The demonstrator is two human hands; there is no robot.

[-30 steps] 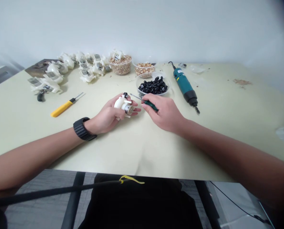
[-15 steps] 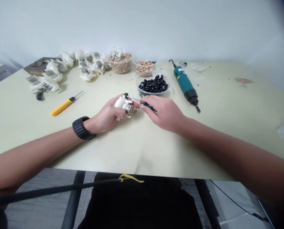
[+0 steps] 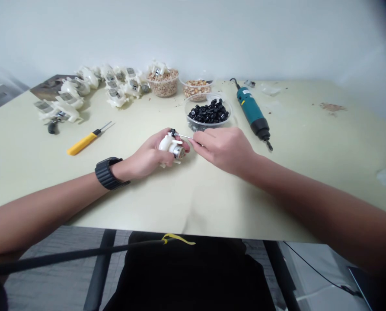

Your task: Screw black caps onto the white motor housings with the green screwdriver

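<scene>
My left hand [image 3: 149, 157], with a black watch on its wrist, is wrapped round a white plastic part [image 3: 167, 144] that has a silver motor [image 3: 179, 151] in it. A small black piece [image 3: 172, 132] sits at the top of that part. My right hand [image 3: 223, 147] is closed on a screwdriver, whose thin metal shaft [image 3: 184, 136] points left and reaches the black piece. The handle is hidden inside my fingers. Just behind my hands stands a clear bowl of small black parts [image 3: 208, 113].
A yellow screwdriver [image 3: 82, 144] lies at the left. Several white motor parts [image 3: 71, 97] stand behind it. Bowls of brown pieces [image 3: 163, 84] and orange-brown pieces [image 3: 196, 89] are at the back. A teal power tool [image 3: 253, 111] lies at the right.
The white part in my left hand has shifted slightly right and turned a little. My right hand has rotated, and the green handle that showed before is now hidden.
</scene>
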